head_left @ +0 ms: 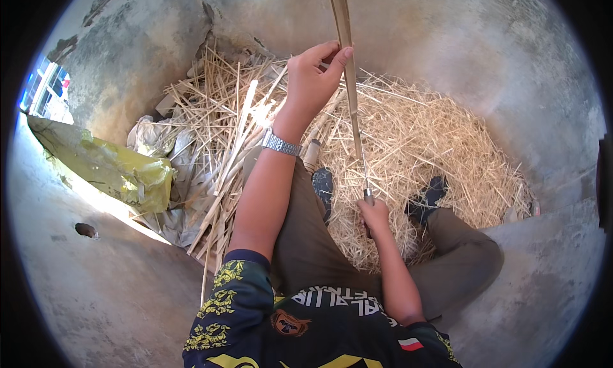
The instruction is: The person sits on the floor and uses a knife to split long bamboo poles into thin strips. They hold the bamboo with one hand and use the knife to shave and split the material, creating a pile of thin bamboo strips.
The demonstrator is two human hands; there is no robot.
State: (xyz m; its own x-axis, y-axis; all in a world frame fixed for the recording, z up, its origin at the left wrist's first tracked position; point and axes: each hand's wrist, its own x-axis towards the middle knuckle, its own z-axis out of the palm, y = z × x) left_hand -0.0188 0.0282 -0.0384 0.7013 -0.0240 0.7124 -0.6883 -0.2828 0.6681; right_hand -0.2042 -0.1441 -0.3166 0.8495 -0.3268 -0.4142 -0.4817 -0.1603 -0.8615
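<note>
The long, narrow tan strip (351,103) looks like split wood, smooth with a faint sheen, while the slim straight knife (366,176) has a bright metal blade. Dry, matt, rough-fibred shavings (440,138) make up the pale straw-coloured heap, and the crumpled yellow sheet (137,176) looks like creased, semi-glossy plastic. Polished metal links form the silver wristwatch (281,144); the brown trousers (319,234) are matt cloth.

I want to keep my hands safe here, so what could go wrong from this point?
The knife in the right hand points along the wooden strip toward the left hand, so a slip forward might cut its bare fingers. The strip's edge could also leave splinters in them. And the loose shavings could hide sharp pieces near the legs.
</note>
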